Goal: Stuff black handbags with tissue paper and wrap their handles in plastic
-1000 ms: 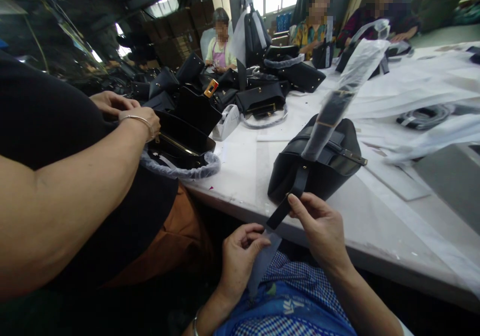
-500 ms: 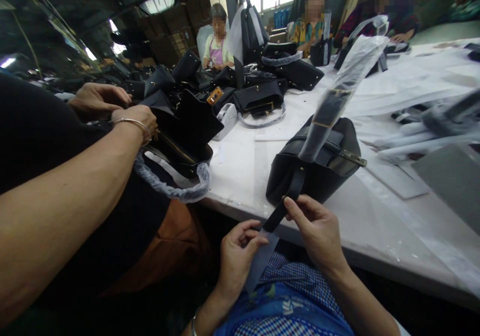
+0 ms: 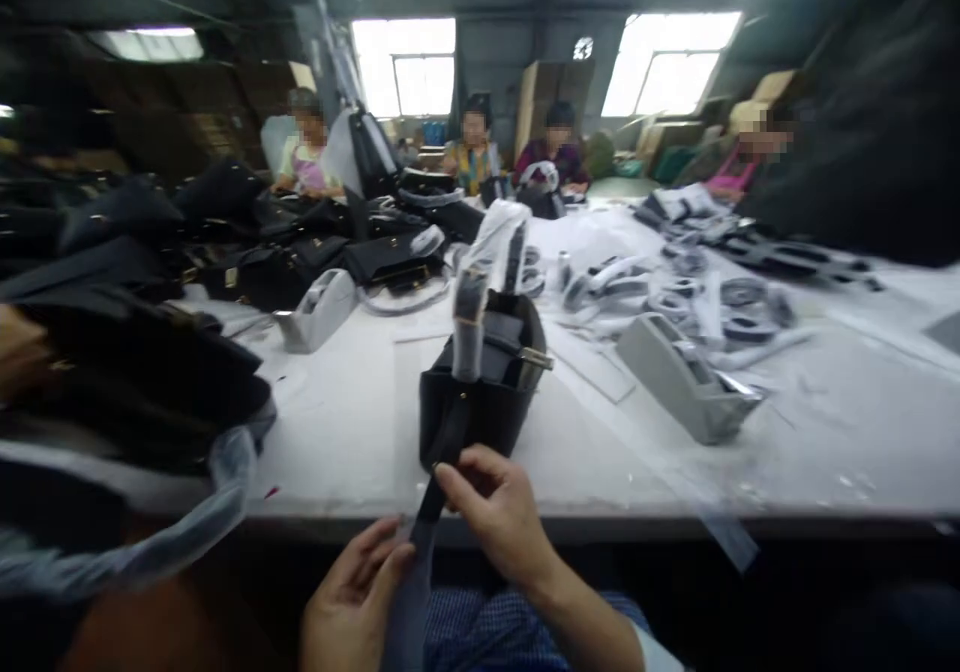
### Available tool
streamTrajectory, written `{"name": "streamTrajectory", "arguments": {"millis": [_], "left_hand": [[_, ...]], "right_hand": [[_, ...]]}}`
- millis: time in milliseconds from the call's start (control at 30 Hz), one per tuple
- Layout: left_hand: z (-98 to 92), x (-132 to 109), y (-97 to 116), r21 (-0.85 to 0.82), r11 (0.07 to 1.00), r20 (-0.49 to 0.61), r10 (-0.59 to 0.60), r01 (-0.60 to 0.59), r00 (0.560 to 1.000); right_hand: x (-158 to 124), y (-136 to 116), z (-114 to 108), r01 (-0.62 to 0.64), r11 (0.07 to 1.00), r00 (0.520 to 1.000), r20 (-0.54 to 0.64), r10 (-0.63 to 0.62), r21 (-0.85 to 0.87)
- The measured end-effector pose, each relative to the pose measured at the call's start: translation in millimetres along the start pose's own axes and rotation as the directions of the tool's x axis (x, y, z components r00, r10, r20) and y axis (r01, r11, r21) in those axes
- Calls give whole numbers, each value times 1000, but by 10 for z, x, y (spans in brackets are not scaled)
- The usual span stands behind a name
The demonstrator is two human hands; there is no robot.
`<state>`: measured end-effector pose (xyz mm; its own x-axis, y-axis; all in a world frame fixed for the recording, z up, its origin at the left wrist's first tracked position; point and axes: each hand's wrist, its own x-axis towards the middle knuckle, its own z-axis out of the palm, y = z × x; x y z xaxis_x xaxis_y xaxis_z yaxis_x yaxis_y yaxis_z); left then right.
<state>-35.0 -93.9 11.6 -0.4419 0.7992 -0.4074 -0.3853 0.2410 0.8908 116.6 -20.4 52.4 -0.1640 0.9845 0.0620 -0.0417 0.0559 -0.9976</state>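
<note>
A black handbag (image 3: 510,407) stands on the white table close to the front edge, its handle (image 3: 469,327) wrapped in clear plastic and raised. From its near side a black strap (image 3: 433,497) runs down past the edge. My right hand (image 3: 499,512) pinches that strap near the bag between thumb and fingers. Lower down and to the left, my left hand (image 3: 360,587) grips the translucent wrap (image 3: 411,602) around the strap's lower part.
Grey tape dispensers (image 3: 686,382) stand right and left of the bag. Black bags (image 3: 277,262) pile up at the left, where a co-worker's hand (image 3: 22,352) shows. Wrapped straps (image 3: 622,287) lie behind. People (image 3: 559,152) sit across the table (image 3: 825,432).
The view has swung to the right and levelled, so the bag and my hands appear further left. Both hands keep their hold. A tape dispenser on the right has come into view.
</note>
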Motion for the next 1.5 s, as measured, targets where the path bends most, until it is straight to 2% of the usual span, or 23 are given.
{"name": "streamTrajectory", "arguments": {"millis": [67, 133, 267, 400, 567, 833, 1067, 1200, 1333, 1433, 1500], "left_hand": [[7, 147, 20, 12, 999, 19, -45, 44, 999], [71, 241, 76, 45, 998, 52, -35, 33, 998], [347, 201, 248, 63, 993, 76, 97, -102, 992], [647, 194, 359, -13, 983, 158, 181, -181, 971], [808, 264, 399, -130, 962, 206, 262, -239, 943], [958, 387, 563, -191, 936, 248, 336, -294, 909], [993, 523, 622, -220, 920, 244, 374, -324, 895], [913, 487, 561, -210, 924, 242, 366, -320, 899], [826, 358, 421, -139, 961, 293, 270, -238, 917], [829, 263, 327, -119, 967, 330, 252, -225, 910], [865, 227, 291, -151, 964, 307, 256, -218, 917]], "right_hand": [[46, 41, 2, 34, 999, 999, -13, -34, -23], [84, 54, -19, 71, 996, 997, -22, -72, -52], [87, 13, -133, 107, 992, 994, 16, -106, -68], [112, 1, -284, 43, 999, 999, 9, -43, -13], [162, -13, -339, 31, 991, 999, 14, -29, -130], [266, -220, -239, 71, 936, 997, -10, -79, -344], [414, -286, -199, 58, 931, 998, 5, -60, -362], [420, -249, -184, 53, 941, 998, -9, -60, -334], [388, -207, -176, 52, 952, 997, -46, -69, -303], [368, -174, -175, 51, 958, 995, -64, -72, -283], [356, -158, -175, 53, 963, 994, -75, -75, -263]]}}
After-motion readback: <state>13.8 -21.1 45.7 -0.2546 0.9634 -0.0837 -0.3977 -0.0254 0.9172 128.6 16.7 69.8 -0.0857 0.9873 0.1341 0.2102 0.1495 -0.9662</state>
